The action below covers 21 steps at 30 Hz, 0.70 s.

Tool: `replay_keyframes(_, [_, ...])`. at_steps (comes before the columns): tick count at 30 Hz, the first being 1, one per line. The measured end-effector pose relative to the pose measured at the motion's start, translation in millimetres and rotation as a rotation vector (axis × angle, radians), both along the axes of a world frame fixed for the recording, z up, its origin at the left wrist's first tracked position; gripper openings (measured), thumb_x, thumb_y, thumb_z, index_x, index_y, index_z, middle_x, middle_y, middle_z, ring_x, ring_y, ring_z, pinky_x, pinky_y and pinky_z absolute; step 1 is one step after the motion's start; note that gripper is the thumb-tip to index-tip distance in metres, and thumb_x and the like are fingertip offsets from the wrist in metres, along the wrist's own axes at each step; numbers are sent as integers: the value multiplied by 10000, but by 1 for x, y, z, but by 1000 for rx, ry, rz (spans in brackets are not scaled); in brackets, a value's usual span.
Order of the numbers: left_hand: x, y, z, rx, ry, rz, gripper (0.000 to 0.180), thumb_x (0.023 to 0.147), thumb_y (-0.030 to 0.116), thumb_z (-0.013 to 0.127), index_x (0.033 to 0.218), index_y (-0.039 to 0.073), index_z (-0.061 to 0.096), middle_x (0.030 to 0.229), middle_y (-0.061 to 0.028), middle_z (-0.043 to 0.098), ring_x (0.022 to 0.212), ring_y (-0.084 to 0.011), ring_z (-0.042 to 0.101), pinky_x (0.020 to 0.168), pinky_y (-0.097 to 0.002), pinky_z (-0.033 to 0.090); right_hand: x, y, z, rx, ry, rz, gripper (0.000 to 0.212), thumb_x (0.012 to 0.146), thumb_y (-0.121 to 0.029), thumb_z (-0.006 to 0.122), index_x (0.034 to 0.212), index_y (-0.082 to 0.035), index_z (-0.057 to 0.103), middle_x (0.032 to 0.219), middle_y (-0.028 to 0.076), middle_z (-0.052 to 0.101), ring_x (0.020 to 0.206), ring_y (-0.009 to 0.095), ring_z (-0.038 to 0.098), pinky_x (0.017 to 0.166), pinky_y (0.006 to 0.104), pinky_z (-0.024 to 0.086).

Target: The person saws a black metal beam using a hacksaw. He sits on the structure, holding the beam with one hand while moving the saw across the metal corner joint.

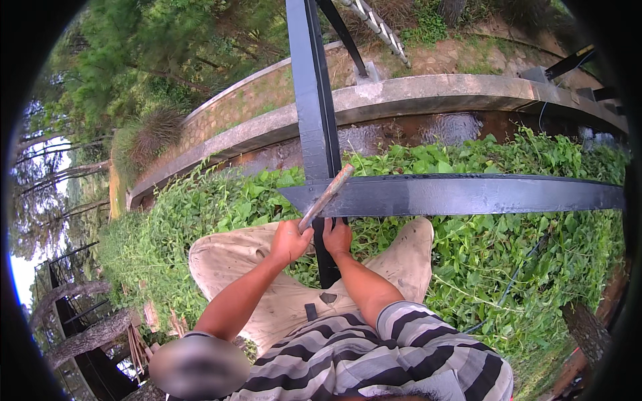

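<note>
My left hand (289,242) is closed around the lower end of a worn, reddish-grey rod (330,194). The rod slants up and to the right, crossing in front of a joint between two black beams. One long beam (311,100) runs away from me between my legs; the other beam (468,194) extends off to the right. Just right of the rod's lower end, my right hand (338,238) is closed against the edge of the long beam, close under the joint. Its fingertips are partly hidden there.
My knees in beige trousers (234,257) straddle the long beam. Green leafy plants (495,260) spread below. Beyond them curves a concrete ledge (428,87) with wet ground in front. A thin dark cable (518,271) and a tree trunk (588,334) are at the right.
</note>
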<state>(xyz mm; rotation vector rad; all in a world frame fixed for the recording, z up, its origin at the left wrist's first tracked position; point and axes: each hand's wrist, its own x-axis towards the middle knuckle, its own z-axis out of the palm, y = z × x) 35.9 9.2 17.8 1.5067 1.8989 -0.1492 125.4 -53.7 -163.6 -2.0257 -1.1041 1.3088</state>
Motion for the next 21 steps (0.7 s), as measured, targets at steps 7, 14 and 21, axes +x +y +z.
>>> replay_keyframes(7, [-7,-3,-3,6,-40,-7,410,828,312,657,856,-96,674,757,-338,638,803,-497,682,737,-516,543,-8,-4,-9,54,-25,3,550,1035,-477,462,1222,-8,680,877,336,705,852,532,691,836,607,539])
replay_keyframes(14, [-17,-10,-3,71,-198,-21,436,838,321,657,842,-114,677,808,-359,646,843,-507,682,779,-526,547,-14,-10,-8,31,-70,27,562,1044,-482,444,1196,3,683,956,345,704,922,533,684,874,597,532])
replay_keyframes(21, [-39,-16,-20,148,-223,-35,462,830,351,707,865,-109,708,838,-354,675,855,-493,703,810,-520,555,-29,-10,-23,-48,-78,109,592,1052,-477,393,1211,29,655,1128,353,679,1090,531,642,981,577,494])
